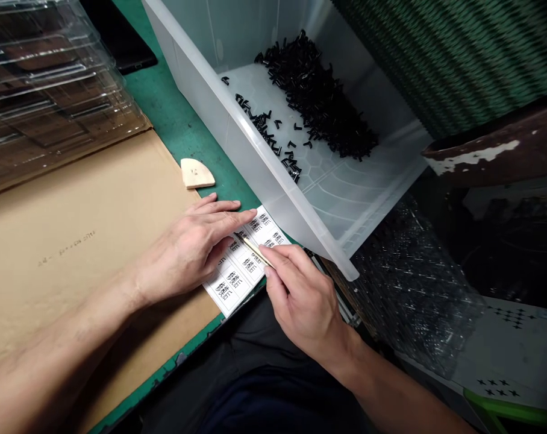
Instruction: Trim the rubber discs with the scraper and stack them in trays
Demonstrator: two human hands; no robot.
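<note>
A white sheet [232,283] printed with a grid of black characters lies near the table's front edge, partly over brown cardboard. My left hand [200,239] rests flat on its upper left part, fingers spread, holding nothing. My right hand [303,292] pinches a thin pale stick [255,249] between thumb and forefinger. The stick's far end touches the sheet beside my left fingertips. Both hands cover parts of the printed grid. A pale wedge-shaped piece [196,173] lies just beyond my left hand.
Behind the sheet stands a translucent bin [273,163] holding many small black parts [323,99]. Clear plastic trays [43,84] are stacked at the left on cardboard [75,211]. A dark flat object [120,36] lies behind them. Clear wrapped material [418,289] is at the right.
</note>
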